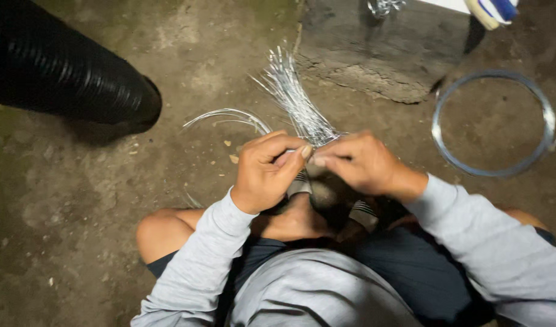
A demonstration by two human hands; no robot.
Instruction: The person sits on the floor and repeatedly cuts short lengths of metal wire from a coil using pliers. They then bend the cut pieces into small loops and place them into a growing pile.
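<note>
Nearest, the left hand [267, 171] and right hand [358, 162] meet thumb to thumb, both pinched shut on a bundle of thin silvery wire strips [295, 100] — the grip sits at the bundle's near end, just above the person's knees. Beyond the grip the strips fan upward and apart; a few curved strands [229, 115] bow off to its left. Farther right lies a wire coil [495, 123] on bare dirt floor [66, 200], well apart. Far left, a black ribbed tube [66, 66] — open ground between.
</note>
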